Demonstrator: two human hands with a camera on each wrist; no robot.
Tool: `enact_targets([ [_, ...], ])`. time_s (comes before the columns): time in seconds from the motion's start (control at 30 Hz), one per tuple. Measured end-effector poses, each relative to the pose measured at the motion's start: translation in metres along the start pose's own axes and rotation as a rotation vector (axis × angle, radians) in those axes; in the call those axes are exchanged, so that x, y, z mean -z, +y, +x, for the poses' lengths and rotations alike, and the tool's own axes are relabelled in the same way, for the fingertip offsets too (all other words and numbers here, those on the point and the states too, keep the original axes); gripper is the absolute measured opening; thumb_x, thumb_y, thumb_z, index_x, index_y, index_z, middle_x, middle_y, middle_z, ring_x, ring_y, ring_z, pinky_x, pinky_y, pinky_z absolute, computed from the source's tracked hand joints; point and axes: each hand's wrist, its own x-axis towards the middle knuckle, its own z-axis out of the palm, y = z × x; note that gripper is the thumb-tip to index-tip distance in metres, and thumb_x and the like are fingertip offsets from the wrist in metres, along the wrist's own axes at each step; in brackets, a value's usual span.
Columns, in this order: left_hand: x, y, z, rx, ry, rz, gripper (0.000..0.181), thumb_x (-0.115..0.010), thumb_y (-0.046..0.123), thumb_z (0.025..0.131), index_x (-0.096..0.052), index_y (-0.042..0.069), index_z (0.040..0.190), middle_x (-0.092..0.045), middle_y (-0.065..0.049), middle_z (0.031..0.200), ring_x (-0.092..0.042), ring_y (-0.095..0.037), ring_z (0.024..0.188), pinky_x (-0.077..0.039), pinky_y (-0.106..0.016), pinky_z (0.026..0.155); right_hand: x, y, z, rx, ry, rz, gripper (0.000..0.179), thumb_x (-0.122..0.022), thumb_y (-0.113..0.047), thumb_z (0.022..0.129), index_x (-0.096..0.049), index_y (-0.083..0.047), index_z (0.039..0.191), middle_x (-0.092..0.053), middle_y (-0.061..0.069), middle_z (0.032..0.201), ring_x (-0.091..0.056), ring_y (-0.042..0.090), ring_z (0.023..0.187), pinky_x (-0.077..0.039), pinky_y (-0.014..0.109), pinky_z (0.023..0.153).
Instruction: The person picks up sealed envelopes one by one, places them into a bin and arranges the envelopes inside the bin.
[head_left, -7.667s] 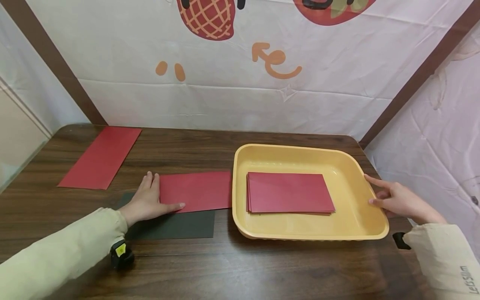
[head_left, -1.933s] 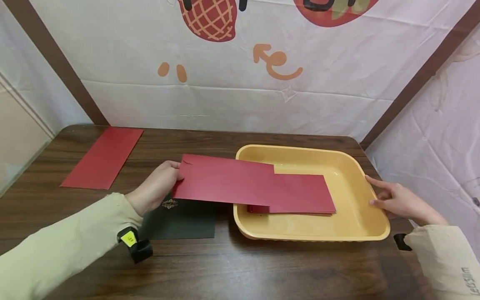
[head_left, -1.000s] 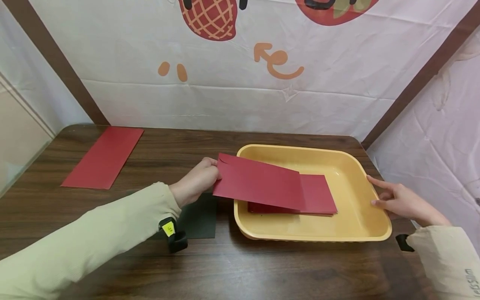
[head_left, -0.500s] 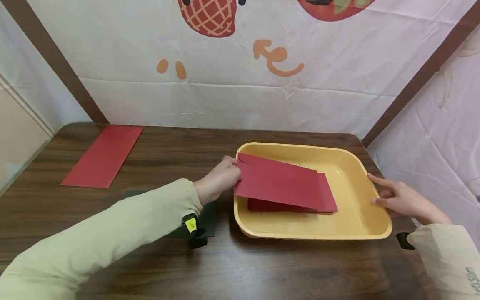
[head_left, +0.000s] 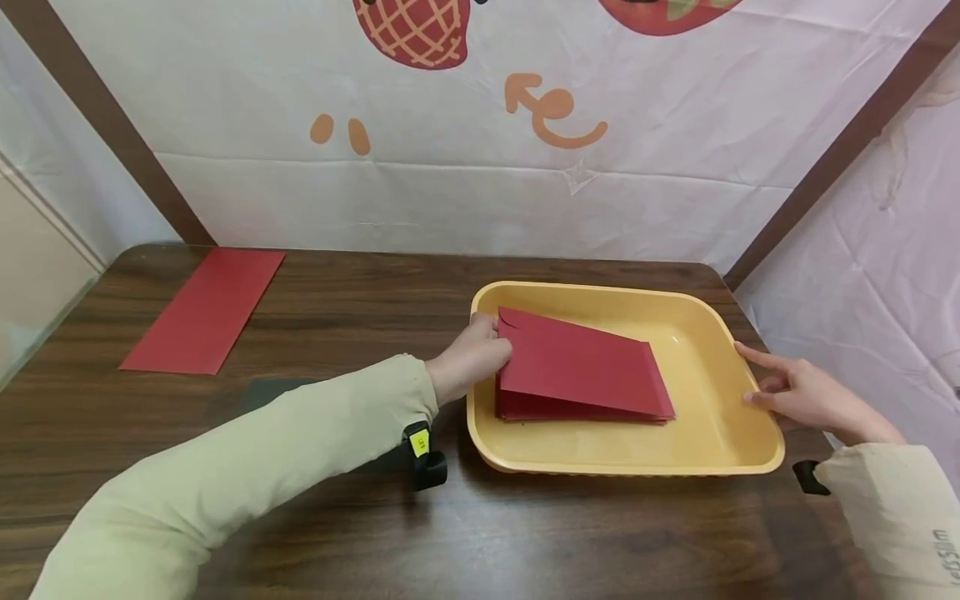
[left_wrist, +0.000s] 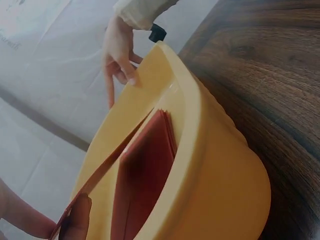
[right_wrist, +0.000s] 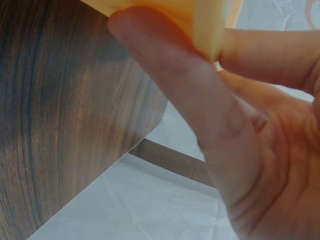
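My left hand [head_left: 474,357] pinches the left end of a red envelope [head_left: 573,362] just inside the yellow tray [head_left: 626,464]. That end is raised and the far end meets a stack of red envelopes [left_wrist: 145,170], as the left wrist view shows from the side. My right hand [head_left: 817,402] holds the tray's right rim, thumb on the inner side and forefinger along the outside. In the right wrist view the thumb [right_wrist: 185,90] presses against the yellow wall.
One more red envelope [head_left: 206,312] lies at the table's back left. A dark green envelope or card [head_left: 273,390] lies partly beneath my left forearm. The brown wooden table [head_left: 360,292] ends at a white printed cloth [head_left: 450,208] behind.
My left hand has lifted the red envelope from beside the tray, over the dark green piece, and carried it right over the stack. My right hand has stayed on the rim.
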Motion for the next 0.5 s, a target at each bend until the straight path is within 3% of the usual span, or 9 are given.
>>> enact_targets([
  [0.17, -0.0054, -0.0004, 0.0041, 0.038, 0.016, 0.015, 0.048, -0.044, -0.006, 0.085, -0.025, -0.006, 0.130, -0.062, -0.020, 0.105, -0.057, -0.021, 0.092, -0.047, -0.030, 0.082, 0.0003, -0.0011, 0.0006, -0.002, -0.001, -0.001, 0.081, -0.064, -0.010, 0.091, -0.011, 0.001, 0.151, -0.071, 0.016, 0.091, -0.070, 0.014, 0.075, -0.058, 0.033, 0.067],
  [0.33, -0.0087, -0.0016, 0.0065, 0.000, 0.049, 0.078, 0.064, -0.054, -0.010, 0.080, -0.020, -0.006, 0.133, -0.065, -0.026, 0.097, -0.063, -0.021, 0.078, -0.053, -0.028, 0.070, 0.0003, -0.0012, 0.0003, 0.004, -0.007, 0.014, 0.081, -0.063, -0.009, 0.091, -0.010, 0.001, 0.151, -0.071, 0.019, 0.095, -0.070, 0.014, 0.076, -0.058, 0.033, 0.067],
  [0.5, -0.0084, -0.0016, 0.0061, -0.015, 0.049, 0.242, 0.078, -0.061, -0.008, 0.080, -0.013, 0.000, 0.141, -0.061, -0.020, 0.087, -0.062, -0.021, 0.062, -0.052, -0.028, 0.059, 0.0002, 0.0002, 0.0002, 0.006, -0.004, 0.016, 0.080, -0.063, -0.009, 0.091, -0.010, 0.001, 0.151, -0.070, 0.020, 0.096, -0.070, 0.014, 0.075, -0.058, 0.033, 0.067],
])
